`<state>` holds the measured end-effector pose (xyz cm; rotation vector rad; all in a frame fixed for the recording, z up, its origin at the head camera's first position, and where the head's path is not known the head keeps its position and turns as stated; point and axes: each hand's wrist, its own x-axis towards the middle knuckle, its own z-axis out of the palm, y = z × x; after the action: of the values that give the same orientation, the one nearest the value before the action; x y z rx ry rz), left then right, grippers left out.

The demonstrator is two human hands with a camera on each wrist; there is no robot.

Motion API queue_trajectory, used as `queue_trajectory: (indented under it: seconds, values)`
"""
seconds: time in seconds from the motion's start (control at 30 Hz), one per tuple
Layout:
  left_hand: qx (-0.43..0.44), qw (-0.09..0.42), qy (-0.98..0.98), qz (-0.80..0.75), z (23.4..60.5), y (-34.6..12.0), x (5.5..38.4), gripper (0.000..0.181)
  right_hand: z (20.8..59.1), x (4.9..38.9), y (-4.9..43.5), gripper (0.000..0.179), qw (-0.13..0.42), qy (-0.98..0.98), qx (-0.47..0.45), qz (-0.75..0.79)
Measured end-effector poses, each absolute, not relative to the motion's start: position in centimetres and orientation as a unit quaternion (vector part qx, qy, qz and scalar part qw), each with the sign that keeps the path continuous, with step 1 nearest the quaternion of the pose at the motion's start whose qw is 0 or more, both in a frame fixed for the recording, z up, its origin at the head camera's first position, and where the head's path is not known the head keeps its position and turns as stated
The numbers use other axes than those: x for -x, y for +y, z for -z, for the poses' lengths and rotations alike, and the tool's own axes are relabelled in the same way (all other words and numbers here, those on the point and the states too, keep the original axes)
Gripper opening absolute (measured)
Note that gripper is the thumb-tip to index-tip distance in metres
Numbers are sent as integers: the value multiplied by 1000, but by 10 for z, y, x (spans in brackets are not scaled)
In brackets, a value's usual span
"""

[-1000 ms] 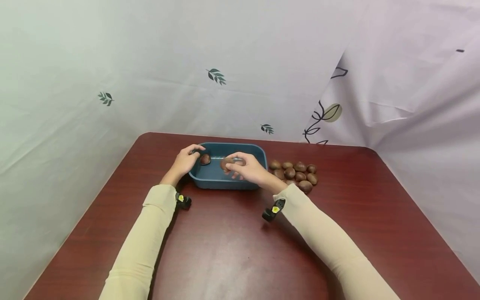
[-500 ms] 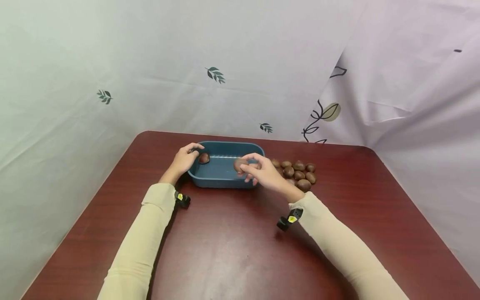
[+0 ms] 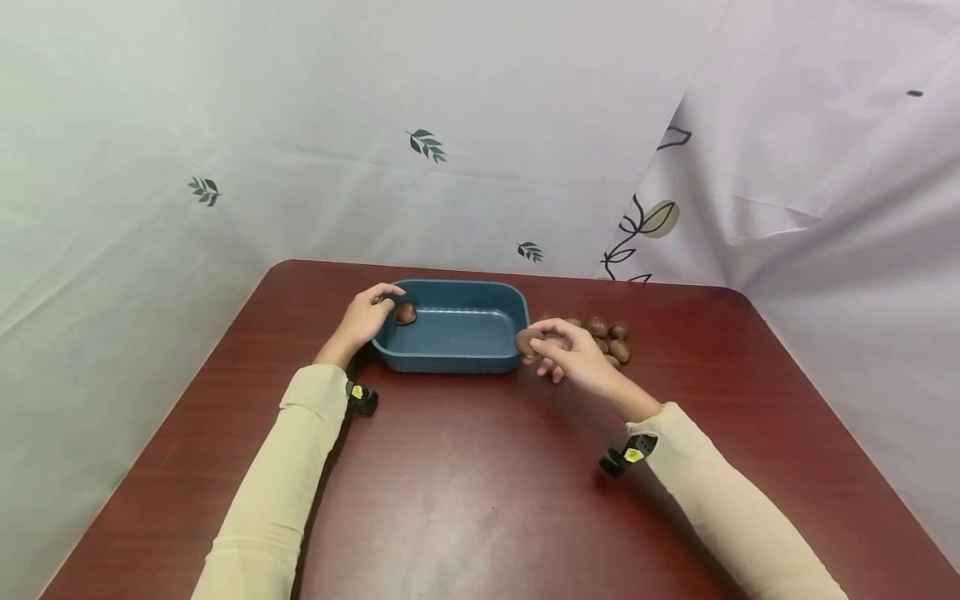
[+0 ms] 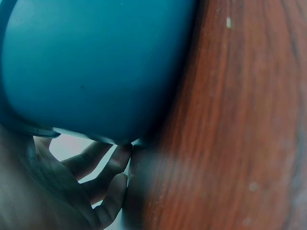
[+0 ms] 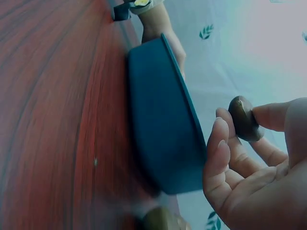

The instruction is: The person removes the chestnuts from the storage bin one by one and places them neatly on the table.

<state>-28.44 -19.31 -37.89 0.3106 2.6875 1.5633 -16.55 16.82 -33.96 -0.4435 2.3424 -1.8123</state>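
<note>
My right hand [image 3: 573,354] pinches a brown chestnut [image 3: 528,342] between thumb and fingers, just off the right end of a blue plastic basin [image 3: 450,364]. In the right wrist view the chestnut [image 5: 244,119] is raised above the level of the basin's rim [image 5: 184,91]. My left hand [image 3: 365,317] holds the basin at its left end; in the left wrist view its fingers [image 4: 103,177] reach along the outer wall. One chestnut [image 3: 405,313] lies inside the basin near that hand. A group of loose chestnuts [image 3: 618,350] lies on the table at the right, partly hidden behind my right hand.
The dark red wooden table [image 3: 450,475] has its far edge close behind the basin. Pale cloth [image 3: 465,125] with leaf prints hangs behind and along the sides. A black camera [image 3: 615,461] is strapped on the right wrist, another camera [image 3: 365,400] on the left.
My right hand has moved right and toward me, carrying the chestnut from over the basin to beyond its right end. My left hand keeps its place on the basin.
</note>
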Motion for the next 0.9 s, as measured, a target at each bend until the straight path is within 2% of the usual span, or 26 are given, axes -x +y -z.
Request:
queue_trajectory:
  seconds: [0.3, 0.6, 0.9]
  values:
    - [-103, 4, 857, -505, 384, -194, 289, 35, 342, 159, 196, 35, 49, 817, 117, 563]
    - [-104, 8, 858, -502, 383, -194, 290, 36, 347, 151, 226, 44, 25, 815, 69, 574]
    - [-102, 7, 859, -502, 381, -194, 288, 36, 346, 140, 257, 46, 19, 829, 1, 559]
